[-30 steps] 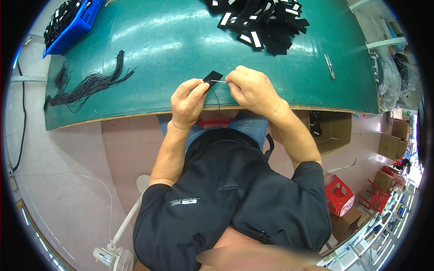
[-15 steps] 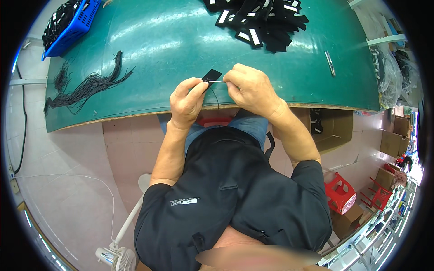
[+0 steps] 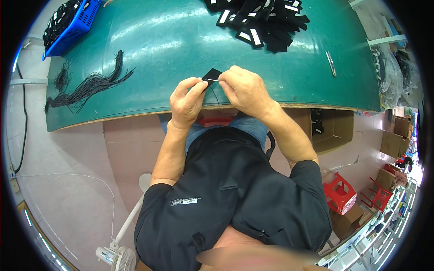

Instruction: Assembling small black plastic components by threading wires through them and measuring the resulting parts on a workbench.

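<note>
Black patch (image 3: 212,73), your workpiece, is between your hands, over the green table (image 3: 153,54) near the middle of its near edge; whether it touches the surface, you cannot tell from above. At the table's far left corner, a blue basket (image 3: 77,34) stands full of dark pieces. Along the table's left end lies a bundle of black strands (image 3: 88,88), well clear of your work, so leave it spread out and untangled.

Your left hand (image 3: 184,105) pinches the near end of the patch between thumb and fingertips, with no gap showing. Keep that pinch firm and close to the point you work on, since soft material would likely buckle. A dark cord (image 3: 216,95) trails toward the table's near edge; best keep it slack and away from the tip.

Your right hand (image 3: 246,92) closes thumb and fingers on one end of a thin metal rod (image 3: 213,80), whose other end meets your left fingertips. Guide it straight and gently: a slip there could prick you. Toward the table's far side, right of its middle, lies the heap of black pieces (image 3: 266,27).
</note>
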`<state>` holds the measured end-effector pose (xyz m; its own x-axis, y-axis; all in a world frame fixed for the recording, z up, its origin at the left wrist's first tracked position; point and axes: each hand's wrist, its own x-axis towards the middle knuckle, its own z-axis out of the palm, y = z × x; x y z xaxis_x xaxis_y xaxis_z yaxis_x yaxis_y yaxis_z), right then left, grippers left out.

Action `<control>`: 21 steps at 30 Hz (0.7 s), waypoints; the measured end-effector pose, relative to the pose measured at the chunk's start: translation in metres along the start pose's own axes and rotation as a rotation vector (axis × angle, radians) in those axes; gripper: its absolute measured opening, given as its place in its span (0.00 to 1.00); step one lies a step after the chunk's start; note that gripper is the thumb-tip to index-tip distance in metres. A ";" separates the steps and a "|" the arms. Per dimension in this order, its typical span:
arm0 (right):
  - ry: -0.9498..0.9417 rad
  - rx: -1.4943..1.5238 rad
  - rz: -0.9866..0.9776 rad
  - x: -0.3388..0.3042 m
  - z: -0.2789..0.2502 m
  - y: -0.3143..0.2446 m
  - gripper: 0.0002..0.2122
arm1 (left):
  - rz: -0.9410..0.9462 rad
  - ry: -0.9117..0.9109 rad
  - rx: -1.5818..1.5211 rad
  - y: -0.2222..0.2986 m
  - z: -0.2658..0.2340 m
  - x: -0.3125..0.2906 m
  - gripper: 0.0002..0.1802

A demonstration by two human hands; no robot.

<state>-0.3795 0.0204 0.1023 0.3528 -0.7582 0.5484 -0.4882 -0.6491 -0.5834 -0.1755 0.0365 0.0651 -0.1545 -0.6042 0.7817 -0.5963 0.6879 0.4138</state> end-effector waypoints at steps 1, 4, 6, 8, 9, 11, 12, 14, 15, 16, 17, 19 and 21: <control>-0.001 0.000 0.000 0.000 0.002 0.000 0.03 | -0.008 0.005 -0.005 0.001 0.000 0.001 0.16; 0.073 0.096 0.005 -0.003 0.012 0.002 0.02 | -0.016 0.008 -0.013 0.001 -0.001 0.001 0.16; 0.105 0.151 0.057 -0.005 0.019 0.002 0.02 | -0.015 0.005 -0.022 0.001 0.000 0.001 0.16; 0.169 0.261 0.162 -0.008 0.025 0.001 0.02 | -0.014 0.009 -0.023 0.001 0.000 0.000 0.16; 0.169 0.262 0.161 -0.009 0.028 -0.001 0.02 | -0.013 0.012 -0.021 0.001 -0.001 0.000 0.16; 0.212 0.292 0.191 -0.011 0.032 -0.004 0.02 | -0.013 0.016 -0.020 0.001 -0.001 0.000 0.16; 0.233 0.306 0.206 -0.012 0.034 -0.004 0.02 | -0.012 0.016 -0.015 0.001 -0.002 0.000 0.16; 0.267 0.284 0.156 -0.010 0.037 -0.004 0.02 | -0.011 0.016 -0.006 0.001 -0.003 0.001 0.16; 0.300 0.263 0.105 -0.009 0.038 -0.004 0.02 | -0.011 0.016 -0.007 0.002 -0.003 0.002 0.16; 0.334 0.241 0.054 -0.008 0.040 -0.003 0.02 | -0.016 0.023 -0.015 0.002 -0.003 0.003 0.16; 0.333 0.240 0.054 -0.007 0.041 -0.003 0.02 | -0.021 0.030 -0.024 0.003 -0.003 0.003 0.16; 0.361 0.191 0.008 -0.005 0.044 -0.001 0.02 | -0.027 0.039 -0.032 0.003 -0.003 0.003 0.16; 0.374 0.167 -0.015 -0.004 0.045 -0.001 0.02 | -0.026 0.041 -0.035 0.003 -0.003 0.003 0.15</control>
<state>-0.3442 0.0215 0.0738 0.0297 -0.6937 0.7196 -0.3377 -0.6846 -0.6460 -0.1753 0.0377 0.0701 -0.1066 -0.6055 0.7886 -0.5718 0.6862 0.4496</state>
